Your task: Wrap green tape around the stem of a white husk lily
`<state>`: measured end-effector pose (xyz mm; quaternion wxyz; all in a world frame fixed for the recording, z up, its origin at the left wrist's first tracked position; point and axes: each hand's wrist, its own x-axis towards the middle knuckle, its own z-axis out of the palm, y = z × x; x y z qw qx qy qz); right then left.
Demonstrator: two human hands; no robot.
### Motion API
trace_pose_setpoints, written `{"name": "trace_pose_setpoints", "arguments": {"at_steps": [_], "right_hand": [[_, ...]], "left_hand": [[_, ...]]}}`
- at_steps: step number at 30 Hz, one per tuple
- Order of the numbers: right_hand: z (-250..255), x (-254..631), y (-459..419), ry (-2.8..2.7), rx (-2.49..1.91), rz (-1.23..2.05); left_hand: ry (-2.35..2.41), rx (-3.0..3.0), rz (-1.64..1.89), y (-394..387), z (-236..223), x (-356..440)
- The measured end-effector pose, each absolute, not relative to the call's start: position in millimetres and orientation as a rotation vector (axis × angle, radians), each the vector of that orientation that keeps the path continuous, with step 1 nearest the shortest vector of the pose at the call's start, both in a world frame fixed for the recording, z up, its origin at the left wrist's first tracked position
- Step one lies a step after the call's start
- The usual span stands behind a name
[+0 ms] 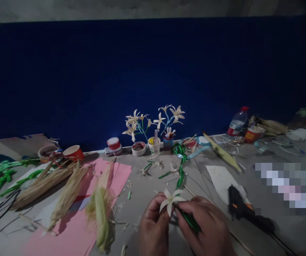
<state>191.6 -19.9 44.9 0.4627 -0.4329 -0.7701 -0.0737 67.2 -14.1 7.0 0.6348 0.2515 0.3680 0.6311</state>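
My left hand (154, 227) and my right hand (204, 227) meet at the bottom middle of the view, above a grey table (248, 227). Between them is a small cream flower (172, 200) made of husk strips, on a stem wound in green tape (188, 220). The left fingers pinch just below the petals. My right hand grips the green stem, which runs down to the right under its fingers. A green ribbon (180, 167) trails away behind the flower.
Corn husks and a cob (101, 209) lie on pink paper (62, 234) at left. A black glue gun (238, 206) rests right of my hands. Finished flowers (153, 122), small cups, tape rolls and a water bottle (237, 122) line the blue backdrop.
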Motion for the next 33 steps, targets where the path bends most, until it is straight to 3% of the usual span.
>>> {"name": "trace_pose_setpoints", "arguments": {"at_steps": [8, 14, 22, 33], "right_hand": [[40, 193, -24, -1.882, -1.151, -0.034], [47, 194, -22, -1.686, -1.375, 0.531], [46, 199, -12, -1.421, -1.19, 1.28], [47, 198, -11, -1.354, -1.12, 1.338]], "left_hand": [[0.878, 0.602, 1.536, -17, 8, 70], [0.87, 0.587, 1.526, -14, 4, 67], [0.657, 0.634, 1.428, -15, 24, 65], [0.66, 0.437, 1.428, -17, 34, 71]]}}
